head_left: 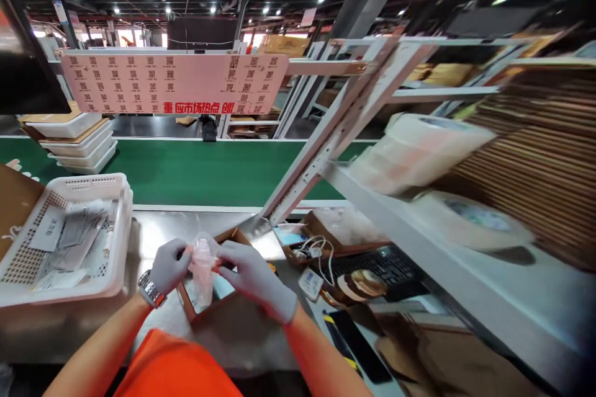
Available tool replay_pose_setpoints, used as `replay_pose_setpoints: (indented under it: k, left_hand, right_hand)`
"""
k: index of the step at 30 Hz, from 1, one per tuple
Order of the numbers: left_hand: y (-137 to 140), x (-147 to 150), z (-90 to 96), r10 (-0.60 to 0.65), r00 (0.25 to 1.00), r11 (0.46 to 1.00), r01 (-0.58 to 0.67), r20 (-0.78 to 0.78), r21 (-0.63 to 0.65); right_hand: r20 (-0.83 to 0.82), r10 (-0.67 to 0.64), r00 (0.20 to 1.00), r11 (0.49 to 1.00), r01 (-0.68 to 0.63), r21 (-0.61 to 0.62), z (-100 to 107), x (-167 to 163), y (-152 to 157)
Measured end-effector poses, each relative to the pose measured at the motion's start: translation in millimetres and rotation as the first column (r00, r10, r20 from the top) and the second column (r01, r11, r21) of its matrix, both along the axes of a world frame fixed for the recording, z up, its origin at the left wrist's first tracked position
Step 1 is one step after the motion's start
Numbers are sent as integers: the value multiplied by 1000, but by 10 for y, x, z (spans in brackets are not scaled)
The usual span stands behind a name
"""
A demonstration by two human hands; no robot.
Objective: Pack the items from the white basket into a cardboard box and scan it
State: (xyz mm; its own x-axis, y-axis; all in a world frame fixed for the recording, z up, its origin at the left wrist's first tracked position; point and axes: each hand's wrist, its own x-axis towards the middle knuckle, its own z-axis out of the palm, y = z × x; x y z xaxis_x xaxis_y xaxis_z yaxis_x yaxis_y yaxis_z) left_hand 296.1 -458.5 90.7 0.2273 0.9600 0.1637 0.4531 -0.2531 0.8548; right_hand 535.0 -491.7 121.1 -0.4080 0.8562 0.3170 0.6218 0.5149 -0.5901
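Observation:
Both my hands wear grey gloves and together hold a small clear plastic bag [203,260] with something pale pink in it. My left hand [168,265], with a metal watch at the wrist, pinches the bag's left edge. My right hand [254,276] grips its right edge. The bag hangs above an open brown cardboard box [212,310] on the steel worktop [153,229].
A white perforated basket [69,236] of flat packets stands at left. Behind the worktop runs a green conveyor belt [195,170]. At right are a keyboard [377,263], a small box of cables [307,248], a tape roll [367,285], and a shelf with large tape rolls [419,149] and stacked cardboard.

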Motion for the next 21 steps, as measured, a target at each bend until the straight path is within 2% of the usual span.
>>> replay_pose_setpoints:
  k: [3,6,9,11,12,15,17,19,21]
  left_hand:
    - [15,17,-6,-32,999,999,32,44,-7]
    - [46,80,92,-38,991,999,36,129,14]
    - [73,216,203,-94,980,995,86,173,56]
    - [90,315,235,-175,969,983,160,175,93]
    - [101,353,234,-216,962,974,200,168,110]
    - [143,376,178,-259,958,962,244,123,125]
    - [165,323,120,-226,969,972,219,99,84]
    - [160,260,57,-168,980,986,165,105,35]
    - [128,230,-9,-89,986,996,91,143,-4]
  right_hand:
    - [-64,-64,996,997,67,35,3,78,6]
    - [-251,-197,948,979,205,7,-103,73,23]
    - [-431,-369,824,929,323,-177,-335,-77,91]
    - [-483,-407,775,907,282,-312,-479,-213,161]
    - [-497,-382,779,911,228,-343,-526,-271,195]
    - [-475,-235,848,952,103,-288,-544,-334,249]
    - [-408,-196,892,968,109,-227,-496,-287,241]
    - [-401,-267,876,960,207,-187,-451,-210,226]
    - [-447,-381,809,924,331,-190,-427,-150,228]
